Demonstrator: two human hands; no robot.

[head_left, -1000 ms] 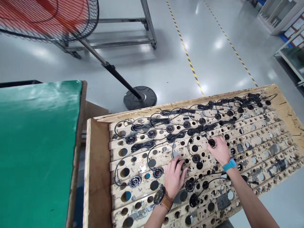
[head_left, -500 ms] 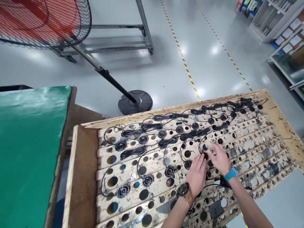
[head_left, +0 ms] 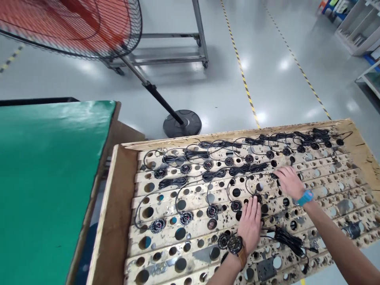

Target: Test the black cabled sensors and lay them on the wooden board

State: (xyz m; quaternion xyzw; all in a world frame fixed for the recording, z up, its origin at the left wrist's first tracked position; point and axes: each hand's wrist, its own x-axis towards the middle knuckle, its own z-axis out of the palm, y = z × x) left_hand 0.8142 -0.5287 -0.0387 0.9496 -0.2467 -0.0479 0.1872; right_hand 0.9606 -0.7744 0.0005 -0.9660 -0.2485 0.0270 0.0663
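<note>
My left hand [head_left: 249,223] lies palm down on the perforated wooden board [head_left: 166,253], fingers stretched out flat. Its fingertips touch a round black part [head_left: 258,196] with a cable looping from it. To the upper right, my right hand [head_left: 289,183] has its fingers curled together over another round black part [head_left: 273,175], mostly covered by the fingertips. Beside my left wrist sits a separate round black part [head_left: 223,240]. A loose bundle of black cable [head_left: 287,239] lies to the right of my left hand. A coiled cable [head_left: 242,169] rests above the hands.
Further round parts with coiled cables line the back row [head_left: 229,161] and the row at left [head_left: 157,225]. A wooden side wall [head_left: 114,213] borders the board. A green-topped table [head_left: 53,170] stands at left; a floor fan [head_left: 182,123] stands behind.
My right hand has moved right and up, away from my left hand, to another round part. My left hand stays by its part, fingers flatter. The view has turned slightly left.
</note>
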